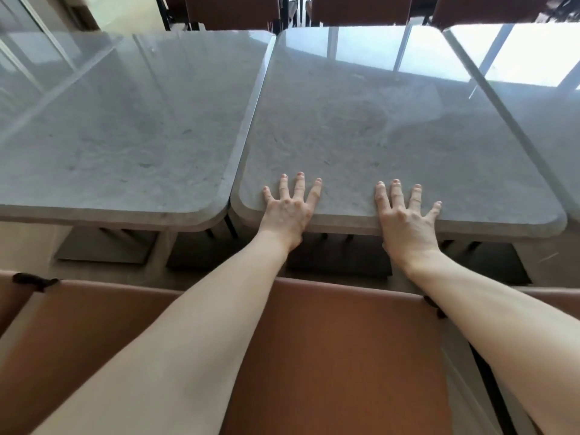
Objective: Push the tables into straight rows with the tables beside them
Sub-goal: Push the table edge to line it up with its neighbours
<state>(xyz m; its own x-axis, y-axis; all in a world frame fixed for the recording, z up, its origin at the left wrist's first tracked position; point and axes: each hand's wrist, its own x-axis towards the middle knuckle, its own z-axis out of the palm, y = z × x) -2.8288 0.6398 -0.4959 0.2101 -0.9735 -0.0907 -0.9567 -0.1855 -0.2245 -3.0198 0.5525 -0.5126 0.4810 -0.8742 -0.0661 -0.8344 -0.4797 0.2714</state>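
A grey stone-topped table with rounded corners stands in front of me. My left hand lies flat on its near edge with the fingers spread, the thumb hidden under the rim. My right hand rests the same way about a hand's width to the right. A matching table stands to the left, separated by a narrow gap. Its near edge lies a little farther from me than the middle table's. Part of a third table shows at the right, close against the middle one.
A brown upholstered bench seat runs along my side, below my forearms. Dark table bases stand under the tops. Brown chair backs line the far side. A glass partition is at the far left.
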